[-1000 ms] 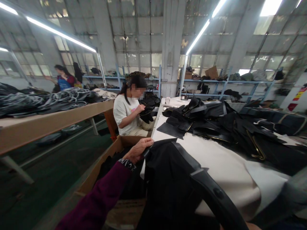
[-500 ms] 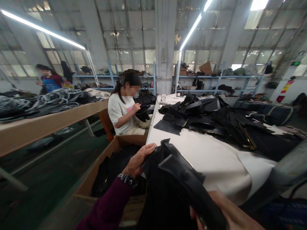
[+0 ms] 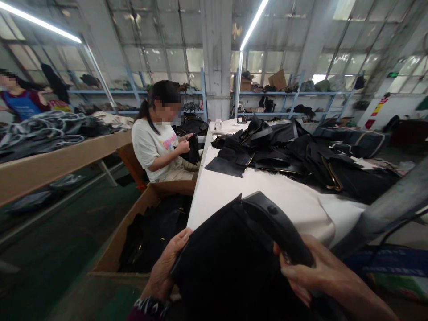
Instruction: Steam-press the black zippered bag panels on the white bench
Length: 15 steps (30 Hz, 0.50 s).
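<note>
A black fabric piece point(image 3: 227, 263) was at six o'clock, its left edge pinched by the left hand point(image 3: 168, 261); at four, the right hand point(image 3: 317, 272) curled round a curved strip point(image 3: 272, 216). Beyond, a dark heap point(image 3: 284, 154) lay at three.

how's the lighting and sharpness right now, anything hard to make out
In the head view, the tube lights glare white; in the same head view, the black fabric between the hands shows few folds, being so dark, and the slanting pole looks soft.
</note>
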Motion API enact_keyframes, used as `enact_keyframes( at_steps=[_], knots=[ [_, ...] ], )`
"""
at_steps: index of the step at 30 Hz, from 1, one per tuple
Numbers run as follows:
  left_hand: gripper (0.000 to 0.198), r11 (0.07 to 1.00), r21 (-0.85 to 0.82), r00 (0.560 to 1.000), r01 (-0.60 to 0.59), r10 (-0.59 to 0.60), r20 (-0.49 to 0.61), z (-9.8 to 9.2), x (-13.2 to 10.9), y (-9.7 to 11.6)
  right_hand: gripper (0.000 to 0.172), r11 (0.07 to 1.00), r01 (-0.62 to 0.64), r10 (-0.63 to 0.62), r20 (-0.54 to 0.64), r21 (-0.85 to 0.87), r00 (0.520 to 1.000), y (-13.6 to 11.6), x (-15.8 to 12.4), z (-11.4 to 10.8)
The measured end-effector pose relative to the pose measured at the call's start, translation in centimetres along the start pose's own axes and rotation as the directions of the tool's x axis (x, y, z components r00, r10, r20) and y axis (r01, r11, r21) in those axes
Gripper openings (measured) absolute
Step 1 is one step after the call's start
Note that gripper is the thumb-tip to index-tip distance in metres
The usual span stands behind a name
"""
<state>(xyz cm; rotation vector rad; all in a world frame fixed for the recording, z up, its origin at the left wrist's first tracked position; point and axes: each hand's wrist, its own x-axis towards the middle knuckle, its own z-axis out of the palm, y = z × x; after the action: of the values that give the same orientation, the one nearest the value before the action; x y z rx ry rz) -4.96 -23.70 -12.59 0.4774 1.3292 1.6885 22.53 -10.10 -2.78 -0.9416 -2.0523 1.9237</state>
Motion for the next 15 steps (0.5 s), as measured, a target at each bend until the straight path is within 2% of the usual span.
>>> enact_keyframes(
  at_steps=[3, 6, 11, 15],
  knots=[
    [0.02, 0.992, -0.11, 0.995, 0.065, -0.056, 0.086, -1.9, -0.2, -0.7, 0.044, 1.0, -0.025, 0.025, -0.074, -0.01, 0.997, 2.0, -0.3, -1.3],
    [0.024, 0.99, -0.12, 0.997, 0.069, -0.064, 0.045, -2.5, -0.5, -1.2, 0.045, 0.999, -0.03, 0.03, -0.016, 0.02, 0.999, 3.7, -0.2, -1.6],
    [0.028, 0.989, -0.128, 0.997, 0.077, -0.079, -0.011, -1.4, -1.0, -1.5, 0.039, 0.997, -0.043, 0.036, 0.116, 0.057, 0.993, 3.8, 1.6, -0.7],
    [0.03, 0.987, -0.116, 0.994, 0.114, -0.112, 0.017, 0.1, -1.8, -1.5, 0.027, 0.998, 0.019, -0.028, 0.158, 0.062, 0.987, 3.4, 4.2, 0.4]
  ],
)
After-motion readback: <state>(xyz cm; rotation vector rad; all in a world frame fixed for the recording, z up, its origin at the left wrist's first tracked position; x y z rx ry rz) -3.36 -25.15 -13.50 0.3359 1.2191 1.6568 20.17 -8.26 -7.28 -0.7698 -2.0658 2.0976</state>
